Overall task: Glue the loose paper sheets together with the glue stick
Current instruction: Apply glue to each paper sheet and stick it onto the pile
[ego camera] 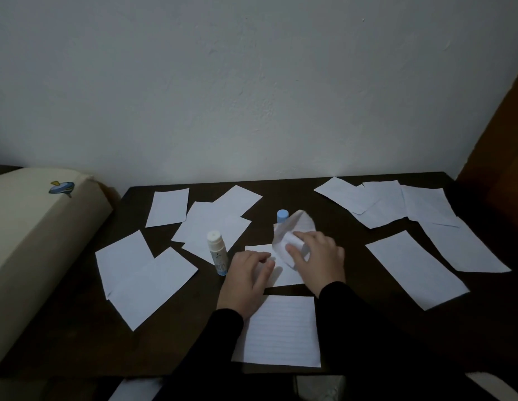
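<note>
Dark table [78, 328] strewn with sheets; left hand [247, 280] flat on sheet [283, 276], right hand [317, 257] gripped curled sheet [294, 227]. Glue stick [216, 251] uncapped; next likely pressing sheets together.

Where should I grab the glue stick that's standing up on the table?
Grab the glue stick around the middle of its round tube, coming from the left side. It stands upright, uncapped, with the glue end on top, so stay below that. The left hand sits close on its right, so that side is crowded.
</note>
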Tool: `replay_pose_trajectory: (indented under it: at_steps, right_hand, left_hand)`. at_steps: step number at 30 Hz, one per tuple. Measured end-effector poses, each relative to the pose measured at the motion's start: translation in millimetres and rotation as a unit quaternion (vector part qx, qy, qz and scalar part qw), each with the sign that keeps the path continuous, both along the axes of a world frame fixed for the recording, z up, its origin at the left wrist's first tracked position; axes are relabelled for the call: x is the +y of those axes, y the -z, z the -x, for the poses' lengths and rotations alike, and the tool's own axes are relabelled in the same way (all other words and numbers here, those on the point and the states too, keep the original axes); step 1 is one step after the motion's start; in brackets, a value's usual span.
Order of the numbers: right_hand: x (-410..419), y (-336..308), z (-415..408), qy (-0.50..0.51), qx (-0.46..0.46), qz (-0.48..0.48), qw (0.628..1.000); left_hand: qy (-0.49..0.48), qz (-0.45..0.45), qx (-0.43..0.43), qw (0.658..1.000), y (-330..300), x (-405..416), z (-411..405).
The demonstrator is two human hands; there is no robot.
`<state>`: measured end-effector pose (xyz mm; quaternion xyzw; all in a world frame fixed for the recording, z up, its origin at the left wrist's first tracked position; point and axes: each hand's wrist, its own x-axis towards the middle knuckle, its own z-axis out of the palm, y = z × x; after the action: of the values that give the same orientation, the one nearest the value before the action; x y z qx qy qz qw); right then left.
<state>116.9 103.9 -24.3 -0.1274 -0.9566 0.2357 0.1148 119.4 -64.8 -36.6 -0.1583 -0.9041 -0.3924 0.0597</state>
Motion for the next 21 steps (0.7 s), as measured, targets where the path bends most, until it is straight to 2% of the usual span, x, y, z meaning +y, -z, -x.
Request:
replay_pose_trajectory:
  at_steps: [9,13,16,19,21]
  right_hand:
    - [-2.7,9.3,-10.2,-0.033,0.058,0.02,0.998]
    - [15.6,5.5,-9.2,0.026,0.075,0.153,0.985]
    - [25.3,7.0,-8.4,0.002,0.037,0.258,0.965]
    - [26.4,8.7,-11.8,-0.014,0.042,0.3,0.953]
    - [24.8,9.2,-14.6,-0.013,0.055,0.294,0.954]
  left_hand:
    - [-0.02,-0.005,0.029,0.999,1.5,-1.0,-1.5]
    - [-0.04,-0.059,-0.018,0.997,1.7,-2.2,-0.5]
    - [-0.045,-0.082,-0.031,0.995,1.6,-2.5,-1.9]
    - [-0.049,-0.084,-0.029,0.995,0.9,-1.9,-2.3]
    - [-0.059,-0.065,-0.03,0.996,0.9,-0.5,-0.6]
